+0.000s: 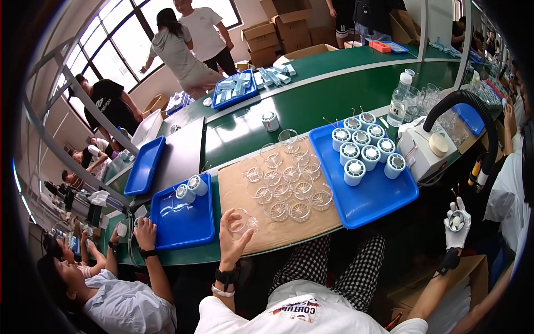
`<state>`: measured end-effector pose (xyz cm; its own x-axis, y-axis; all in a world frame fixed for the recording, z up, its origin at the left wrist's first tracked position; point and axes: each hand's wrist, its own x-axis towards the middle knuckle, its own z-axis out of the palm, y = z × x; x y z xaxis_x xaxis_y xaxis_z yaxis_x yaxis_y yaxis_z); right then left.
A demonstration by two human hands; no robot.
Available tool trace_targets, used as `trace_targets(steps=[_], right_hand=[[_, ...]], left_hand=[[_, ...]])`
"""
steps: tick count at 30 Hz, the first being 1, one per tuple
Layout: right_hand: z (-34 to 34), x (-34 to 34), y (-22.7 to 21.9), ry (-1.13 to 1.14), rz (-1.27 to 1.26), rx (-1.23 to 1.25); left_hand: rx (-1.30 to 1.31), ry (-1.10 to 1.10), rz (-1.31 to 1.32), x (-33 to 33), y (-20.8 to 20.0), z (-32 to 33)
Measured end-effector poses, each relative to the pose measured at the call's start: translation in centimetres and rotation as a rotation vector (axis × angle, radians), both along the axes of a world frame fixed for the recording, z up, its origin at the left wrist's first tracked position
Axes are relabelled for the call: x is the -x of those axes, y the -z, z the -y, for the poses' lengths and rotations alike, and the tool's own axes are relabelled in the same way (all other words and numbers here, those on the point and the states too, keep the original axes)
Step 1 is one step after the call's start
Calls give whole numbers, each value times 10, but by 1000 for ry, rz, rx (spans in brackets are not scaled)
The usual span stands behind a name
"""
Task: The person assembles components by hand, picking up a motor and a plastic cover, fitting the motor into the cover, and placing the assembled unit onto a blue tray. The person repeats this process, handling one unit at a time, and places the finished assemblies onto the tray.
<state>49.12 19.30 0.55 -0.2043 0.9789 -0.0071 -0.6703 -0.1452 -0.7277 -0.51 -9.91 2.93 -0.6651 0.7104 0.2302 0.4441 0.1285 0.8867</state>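
Head view. Left hand (230, 244): bare, wrist upright, thumb and fingers curved around one clear, round plastic cup (245, 222), held over the near-left corner of a brown cardboard mat (278, 235). Right hand (457, 237): white-gloved, raised beyond the bench's front edge, grasping a small, round white part with wires (456, 222). Edges: blue rectangular plastic tray (208, 227) just left of the left hand; larger blue plastic tray (378, 205) bordering the mat's right side; cardboard strip between standing clear cups (300, 210) and mat's front edge.
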Motion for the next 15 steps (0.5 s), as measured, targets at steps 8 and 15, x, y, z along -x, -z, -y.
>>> trace_targets(steps=[8, 15], right_hand=[[28, -25, 11, -3, -259, -65], [106, -39, 22, 122, -335, -96]], left_hand=[[-133, 1025, 1103, -124, -25, -71], [173, 1420, 1648, -283, -9, -173]])
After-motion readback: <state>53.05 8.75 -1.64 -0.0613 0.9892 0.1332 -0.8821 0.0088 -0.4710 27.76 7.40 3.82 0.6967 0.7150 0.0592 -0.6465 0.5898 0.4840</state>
